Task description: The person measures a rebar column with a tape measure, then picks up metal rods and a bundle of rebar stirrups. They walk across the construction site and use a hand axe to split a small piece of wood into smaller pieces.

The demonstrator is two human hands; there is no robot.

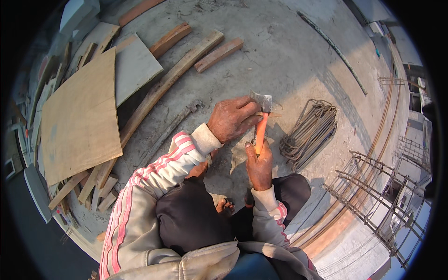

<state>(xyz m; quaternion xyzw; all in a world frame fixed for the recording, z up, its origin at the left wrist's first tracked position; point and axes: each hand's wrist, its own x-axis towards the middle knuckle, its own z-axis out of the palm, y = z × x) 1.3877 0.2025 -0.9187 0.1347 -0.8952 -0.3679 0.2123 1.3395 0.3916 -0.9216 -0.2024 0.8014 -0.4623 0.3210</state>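
Observation:
My right hand point(260, 168) is wrapped round the orange handle of a hammer point(261, 130), which stands nearly upright in front of me. Its grey metal head point(262, 101) is at the top, flared at one end. Beside the head, my left hand point(235, 119) is closed, thumb against fingers. A thin pale wood sliver point(271, 114) pokes out from between its fingertips, passing the handle just under the head. Part of the sliver is hidden by the fingers and the hammer. Both hands are held above the concrete floor, between my bent knees.
Right of my hands lies a bundle of bent steel rods point(310, 133). A rebar cage point(378, 200) stands farther right. To the left are a plywood sheet point(81, 116), a long timber point(163, 86) and stacked offcuts point(86, 186). A metal bar point(333, 49) lies at the far right.

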